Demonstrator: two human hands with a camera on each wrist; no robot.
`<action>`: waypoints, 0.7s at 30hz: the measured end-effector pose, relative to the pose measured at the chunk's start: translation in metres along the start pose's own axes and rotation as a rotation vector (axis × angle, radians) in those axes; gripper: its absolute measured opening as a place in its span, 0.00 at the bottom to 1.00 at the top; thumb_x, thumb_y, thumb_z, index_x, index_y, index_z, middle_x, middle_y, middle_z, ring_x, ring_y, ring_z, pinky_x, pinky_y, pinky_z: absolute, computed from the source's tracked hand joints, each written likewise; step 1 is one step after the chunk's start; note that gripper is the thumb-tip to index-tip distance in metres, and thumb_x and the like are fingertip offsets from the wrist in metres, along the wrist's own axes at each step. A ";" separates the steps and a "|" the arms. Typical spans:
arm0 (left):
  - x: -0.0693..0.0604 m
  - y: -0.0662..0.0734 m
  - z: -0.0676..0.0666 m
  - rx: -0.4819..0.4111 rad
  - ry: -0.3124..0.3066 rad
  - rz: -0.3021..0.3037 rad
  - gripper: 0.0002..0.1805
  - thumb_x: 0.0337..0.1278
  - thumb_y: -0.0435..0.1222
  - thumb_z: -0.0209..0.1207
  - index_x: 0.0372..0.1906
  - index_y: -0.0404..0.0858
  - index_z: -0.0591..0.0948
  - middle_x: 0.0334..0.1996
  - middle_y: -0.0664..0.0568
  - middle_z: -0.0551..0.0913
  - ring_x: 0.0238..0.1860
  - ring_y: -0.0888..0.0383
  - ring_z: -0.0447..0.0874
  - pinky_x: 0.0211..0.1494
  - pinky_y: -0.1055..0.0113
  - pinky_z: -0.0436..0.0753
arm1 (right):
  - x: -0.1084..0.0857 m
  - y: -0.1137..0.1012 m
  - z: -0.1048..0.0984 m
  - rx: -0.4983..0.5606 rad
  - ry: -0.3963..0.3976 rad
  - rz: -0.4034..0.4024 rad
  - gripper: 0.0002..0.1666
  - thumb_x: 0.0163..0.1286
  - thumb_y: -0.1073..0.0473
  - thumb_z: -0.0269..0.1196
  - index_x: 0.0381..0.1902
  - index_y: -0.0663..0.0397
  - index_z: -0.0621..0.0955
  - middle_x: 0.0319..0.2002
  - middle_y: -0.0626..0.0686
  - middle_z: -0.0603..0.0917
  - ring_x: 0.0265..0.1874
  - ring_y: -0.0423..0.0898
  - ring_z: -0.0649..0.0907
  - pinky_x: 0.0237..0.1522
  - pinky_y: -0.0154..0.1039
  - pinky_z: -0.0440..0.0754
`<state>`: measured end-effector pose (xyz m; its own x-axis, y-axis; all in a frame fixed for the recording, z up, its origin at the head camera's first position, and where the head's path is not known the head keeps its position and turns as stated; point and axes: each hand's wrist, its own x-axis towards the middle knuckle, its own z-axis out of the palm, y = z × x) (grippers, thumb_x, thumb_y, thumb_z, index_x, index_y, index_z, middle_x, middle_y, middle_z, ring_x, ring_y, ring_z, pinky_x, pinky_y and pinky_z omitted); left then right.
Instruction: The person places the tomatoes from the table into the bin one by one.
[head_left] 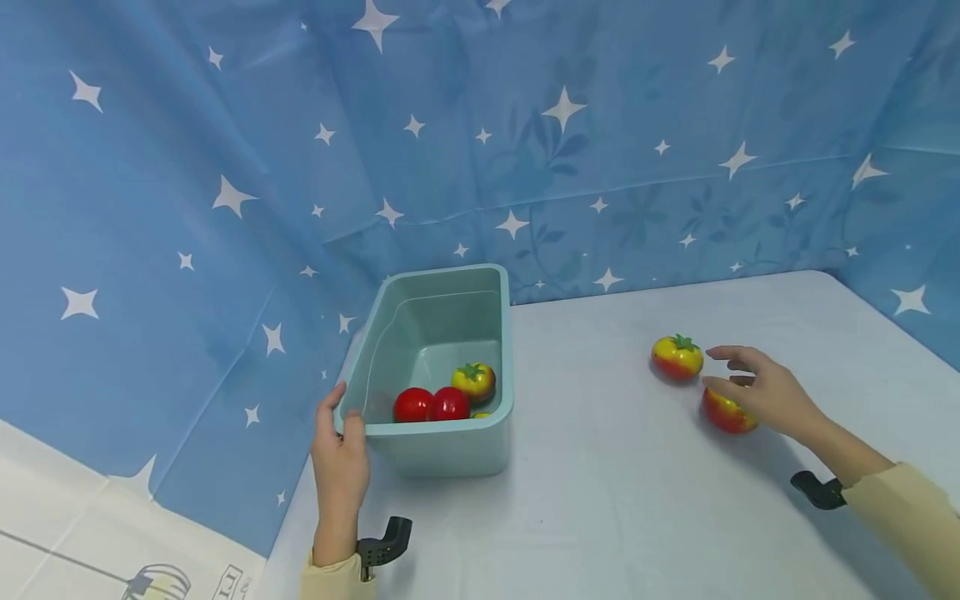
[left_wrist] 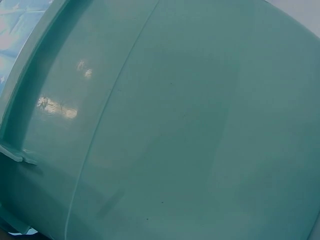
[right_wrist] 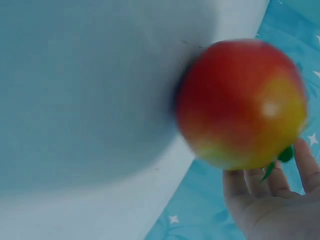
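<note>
My left hand (head_left: 340, 467) grips the near left corner of a blue-green plastic bin (head_left: 438, 427); the bin's wall (left_wrist: 165, 120) fills the left wrist view. Inside lie two shiny red round fruits, one of them a red fruit (head_left: 412, 405), and a yellow-red tomato (head_left: 474, 382). A bit of something yellow shows beside them, mostly hidden. On the right, my right hand (head_left: 768, 396) hovers over a red-and-yellow tomato (head_left: 726, 414), its fingers apart and loosely bent. In the right wrist view that tomato (right_wrist: 240, 105) stands before the fingers. Another tomato (head_left: 677, 358) sits just beyond the fingertips.
A white-covered table (head_left: 585, 500) bears everything. Blue curtain cloth with white stars (head_left: 450, 150) hangs along its back and left sides, close behind the bin. A pale printed cloth (head_left: 75, 533) shows at the lower left.
</note>
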<state>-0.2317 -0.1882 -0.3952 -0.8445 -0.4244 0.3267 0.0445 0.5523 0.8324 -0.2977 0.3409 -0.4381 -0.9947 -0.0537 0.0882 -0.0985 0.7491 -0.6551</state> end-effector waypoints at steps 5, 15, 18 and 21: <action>0.000 -0.001 -0.001 -0.006 -0.001 0.000 0.27 0.71 0.40 0.38 0.72 0.47 0.66 0.44 0.42 0.77 0.22 0.52 0.62 0.28 0.60 0.68 | -0.009 0.007 0.005 0.010 -0.056 0.006 0.40 0.68 0.43 0.62 0.67 0.63 0.67 0.64 0.73 0.63 0.57 0.74 0.67 0.50 0.66 0.75; 0.001 0.000 0.001 -0.017 0.001 0.010 0.26 0.70 0.40 0.38 0.71 0.47 0.66 0.35 0.45 0.74 0.21 0.53 0.61 0.26 0.61 0.67 | -0.027 0.011 0.011 -0.029 -0.113 -0.006 0.41 0.65 0.43 0.65 0.66 0.63 0.68 0.63 0.73 0.64 0.53 0.68 0.68 0.47 0.69 0.74; 0.001 0.000 0.001 -0.013 0.002 0.009 0.26 0.70 0.40 0.38 0.71 0.47 0.67 0.32 0.45 0.73 0.20 0.53 0.61 0.26 0.61 0.67 | -0.031 0.010 0.011 -0.038 -0.130 -0.021 0.41 0.64 0.44 0.66 0.66 0.63 0.68 0.61 0.73 0.67 0.49 0.66 0.71 0.43 0.63 0.78; 0.000 -0.001 0.001 -0.010 0.003 0.010 0.26 0.70 0.40 0.39 0.71 0.47 0.67 0.28 0.45 0.72 0.19 0.53 0.61 0.25 0.62 0.67 | -0.033 0.008 0.012 -0.048 -0.140 -0.031 0.41 0.63 0.45 0.67 0.66 0.62 0.68 0.59 0.72 0.70 0.46 0.63 0.72 0.39 0.55 0.81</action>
<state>-0.2327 -0.1882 -0.3964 -0.8422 -0.4212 0.3366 0.0585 0.5492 0.8336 -0.2662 0.3408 -0.4552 -0.9860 -0.1666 0.0006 -0.1314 0.7758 -0.6171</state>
